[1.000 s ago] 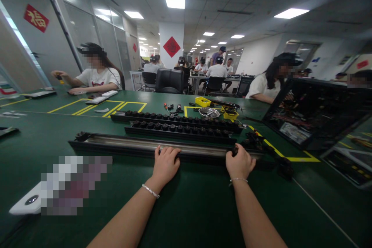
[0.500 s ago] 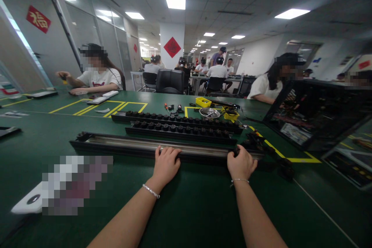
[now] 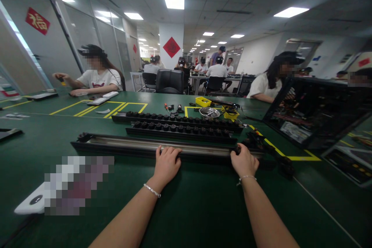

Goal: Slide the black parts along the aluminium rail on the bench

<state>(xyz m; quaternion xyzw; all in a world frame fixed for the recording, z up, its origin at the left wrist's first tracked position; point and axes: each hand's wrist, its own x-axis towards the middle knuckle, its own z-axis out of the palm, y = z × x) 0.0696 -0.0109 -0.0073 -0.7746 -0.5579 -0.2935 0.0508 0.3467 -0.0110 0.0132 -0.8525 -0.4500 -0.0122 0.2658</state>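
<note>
A long black rail with a silver channel point(image 3: 124, 144) lies across the green table in front of me. My left hand point(image 3: 166, 164) rests on its near edge near the middle, fingers curled over the rim. My right hand point(image 3: 244, 162) grips the rail near its right end, beside a black cable and fitting point(image 3: 263, 144). Behind the rail lie two black strips studded with round knobs point(image 3: 177, 128), parallel to it.
A yellow bin point(image 3: 202, 101), a metal bowl point(image 3: 209, 112) and small tools sit further back. An open black computer case point(image 3: 314, 113) stands at the right. A white device point(image 3: 31, 203) lies near left. Other people sit at this table and beyond.
My right hand has shifted slightly right along the rail. The left hand and the rail stay put.
</note>
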